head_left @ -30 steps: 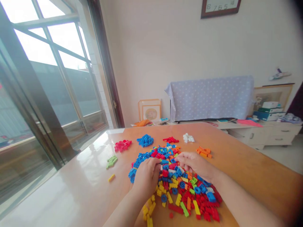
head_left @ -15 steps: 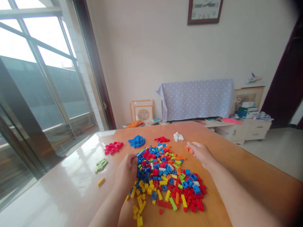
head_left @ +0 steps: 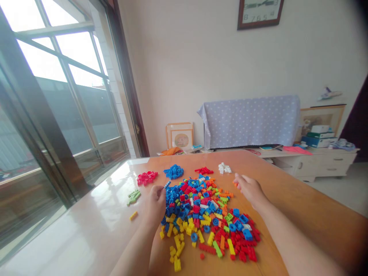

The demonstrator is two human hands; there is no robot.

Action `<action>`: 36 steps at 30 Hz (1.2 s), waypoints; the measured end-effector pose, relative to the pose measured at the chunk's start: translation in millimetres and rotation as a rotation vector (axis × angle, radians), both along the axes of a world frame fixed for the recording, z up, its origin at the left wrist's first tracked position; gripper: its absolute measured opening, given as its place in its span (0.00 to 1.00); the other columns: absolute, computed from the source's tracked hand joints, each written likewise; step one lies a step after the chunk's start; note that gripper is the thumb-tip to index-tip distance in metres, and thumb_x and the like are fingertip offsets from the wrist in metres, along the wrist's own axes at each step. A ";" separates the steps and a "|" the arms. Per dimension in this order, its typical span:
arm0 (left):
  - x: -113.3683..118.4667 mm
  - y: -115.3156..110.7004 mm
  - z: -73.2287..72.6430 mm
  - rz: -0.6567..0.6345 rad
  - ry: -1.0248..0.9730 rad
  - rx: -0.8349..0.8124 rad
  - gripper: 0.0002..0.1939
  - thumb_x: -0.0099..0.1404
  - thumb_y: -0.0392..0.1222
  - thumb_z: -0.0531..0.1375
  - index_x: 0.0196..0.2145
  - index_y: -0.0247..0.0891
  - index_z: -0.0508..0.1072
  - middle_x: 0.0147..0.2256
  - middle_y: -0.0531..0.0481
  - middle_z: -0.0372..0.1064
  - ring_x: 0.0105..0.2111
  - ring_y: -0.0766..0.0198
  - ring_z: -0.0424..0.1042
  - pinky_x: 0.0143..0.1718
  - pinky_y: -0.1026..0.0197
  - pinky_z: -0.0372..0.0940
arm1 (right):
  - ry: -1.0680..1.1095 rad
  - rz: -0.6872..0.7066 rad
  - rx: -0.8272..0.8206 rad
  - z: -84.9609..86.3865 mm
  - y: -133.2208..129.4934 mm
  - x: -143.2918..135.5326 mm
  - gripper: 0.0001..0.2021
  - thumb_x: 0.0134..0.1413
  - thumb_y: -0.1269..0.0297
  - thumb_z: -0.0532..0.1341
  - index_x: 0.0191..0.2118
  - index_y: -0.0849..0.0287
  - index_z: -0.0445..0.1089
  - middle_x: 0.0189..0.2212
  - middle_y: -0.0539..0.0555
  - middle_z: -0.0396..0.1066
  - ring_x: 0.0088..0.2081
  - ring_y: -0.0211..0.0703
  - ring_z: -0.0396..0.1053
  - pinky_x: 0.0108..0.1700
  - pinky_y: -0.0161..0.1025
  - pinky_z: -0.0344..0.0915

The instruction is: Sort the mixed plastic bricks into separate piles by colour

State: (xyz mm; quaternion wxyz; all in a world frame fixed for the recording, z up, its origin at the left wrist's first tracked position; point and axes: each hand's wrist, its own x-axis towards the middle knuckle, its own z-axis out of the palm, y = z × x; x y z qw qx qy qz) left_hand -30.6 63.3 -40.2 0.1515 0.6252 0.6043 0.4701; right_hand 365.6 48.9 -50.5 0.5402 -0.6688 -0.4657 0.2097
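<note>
My left hand (head_left: pixel 156 201) is at the left edge of a big mixed heap of toy building bricks (head_left: pixel 198 203). Its thumb and finger pinch a small blue brick (head_left: pixel 167 184), which sticks up past the fingertips. On the heap's far right side, my right hand (head_left: pixel 249 188) hovers low with fingers curled. An orange brick (head_left: pixel 235 184) shows at its fingertips, partly hidden by them. Beyond the heap lie sorted piles: blue bricks (head_left: pixel 173 171), dark red bricks (head_left: pixel 204 170) and white bricks (head_left: pixel 224 168). Pinkish-red bricks (head_left: pixel 147 178) and light green bricks (head_left: pixel 133 196) lie left.
A single yellow brick (head_left: pixel 133 215) lies on the wooden table (head_left: pixel 100 230), left of my left hand. Loose yellow bricks (head_left: pixel 177 264) spread toward the near edge. Behind the table stands a low white cabinet (head_left: pixel 324 163), with a cloth-covered object (head_left: pixel 250 122) on it.
The view has turned slightly left. My left hand has drawn back a little from the heap, and the blue brick now shows clearly in it. My right hand has hardly moved.
</note>
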 end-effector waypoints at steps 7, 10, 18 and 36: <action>-5.1 -4.1 -0.9 0.111 -0.017 -0.004 0.10 0.67 0.48 0.57 0.37 0.41 0.74 0.32 0.51 0.74 0.34 0.60 0.72 0.34 0.62 0.61 | -0.533 0.227 -0.099 -14.9 5.0 -20.1 0.25 0.60 0.40 0.53 0.22 0.54 0.57 0.17 0.47 0.59 0.25 0.41 0.59 0.30 0.39 0.50; -12.7 -2.5 3.0 0.153 -0.051 -0.020 0.11 0.67 0.49 0.57 0.37 0.40 0.74 0.32 0.50 0.74 0.34 0.60 0.72 0.35 0.62 0.62 | -0.591 0.223 -0.113 -16.6 7.5 -17.9 0.24 0.61 0.41 0.51 0.22 0.54 0.57 0.18 0.49 0.60 0.26 0.43 0.61 0.31 0.39 0.50; -60.0 -8.2 15.5 0.261 -0.225 -0.195 0.13 0.66 0.46 0.55 0.42 0.35 0.72 0.32 0.46 0.74 0.30 0.62 0.75 0.25 0.65 0.61 | -0.653 0.246 -0.114 -14.3 4.3 -16.3 0.22 0.62 0.43 0.51 0.25 0.54 0.64 0.22 0.51 0.69 0.29 0.44 0.64 0.32 0.39 0.51; -117.0 -27.6 -23.4 0.299 0.183 -0.243 0.06 0.66 0.39 0.56 0.35 0.38 0.73 0.33 0.46 0.77 0.37 0.57 0.75 0.34 0.61 0.61 | -0.590 0.246 -0.034 -30.1 10.2 -24.9 0.24 0.61 0.42 0.51 0.26 0.54 0.71 0.20 0.50 0.70 0.27 0.44 0.67 0.31 0.38 0.54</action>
